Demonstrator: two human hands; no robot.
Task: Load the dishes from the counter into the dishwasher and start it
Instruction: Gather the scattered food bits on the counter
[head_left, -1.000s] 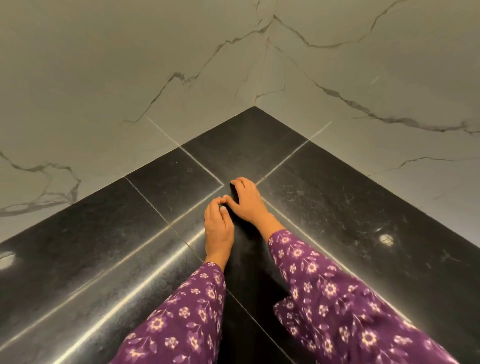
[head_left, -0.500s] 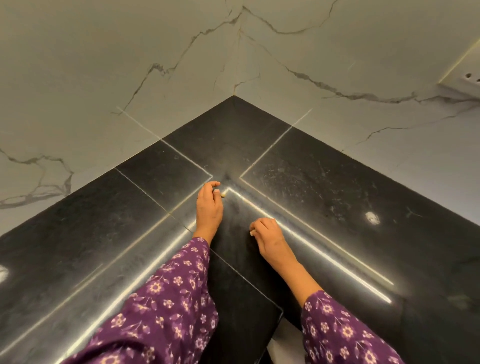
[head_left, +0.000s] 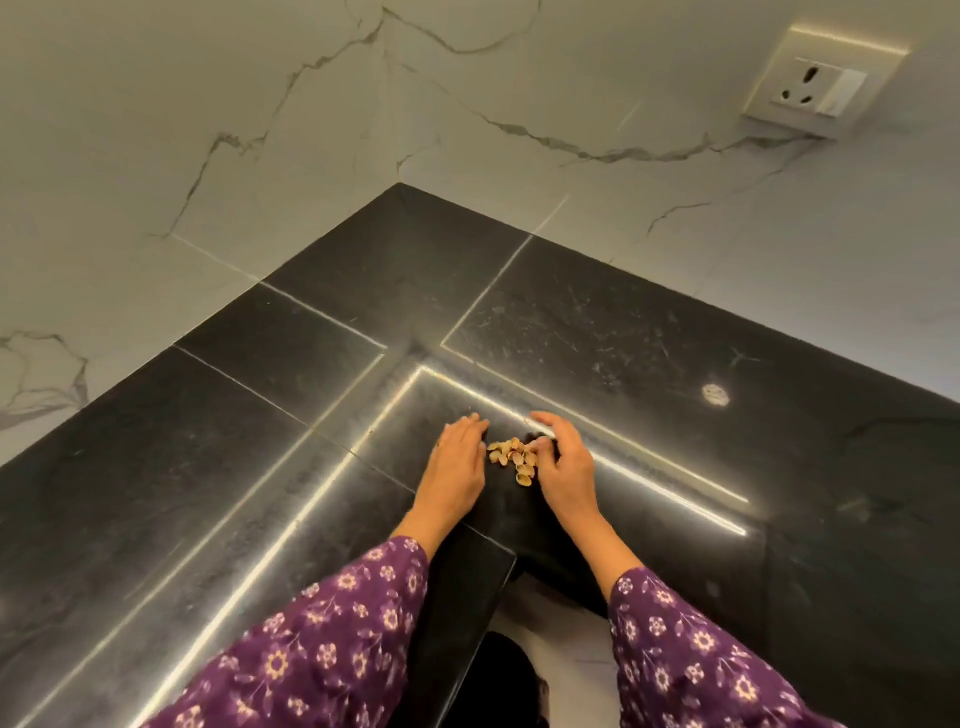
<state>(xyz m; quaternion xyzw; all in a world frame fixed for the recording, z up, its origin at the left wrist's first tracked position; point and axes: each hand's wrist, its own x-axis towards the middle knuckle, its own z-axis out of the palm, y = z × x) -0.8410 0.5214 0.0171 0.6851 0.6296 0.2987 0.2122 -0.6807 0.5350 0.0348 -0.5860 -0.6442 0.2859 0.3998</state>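
Note:
A small heap of pale pistachio shells (head_left: 511, 459) lies on the black stone counter (head_left: 597, 343), near its inner corner edge. My left hand (head_left: 457, 462) rests flat on the counter just left of the heap, fingers straight. My right hand (head_left: 563, 462) is cupped on the heap's right side, fingers bent, thumb touching the shells. The shells sit between the two hands. No dishes and no dishwasher are in view.
Marbled white wall tiles (head_left: 260, 130) meet in a corner behind the counter. A wall socket with a switch (head_left: 815, 88) sits at the upper right. A pale spot (head_left: 716, 393) marks the counter to the right. Below the counter edge, light floor (head_left: 566, 639) shows.
Both hands have drawn back from the far corner toward the counter's front edge. They came together again, and a heap of shells now lies between them.

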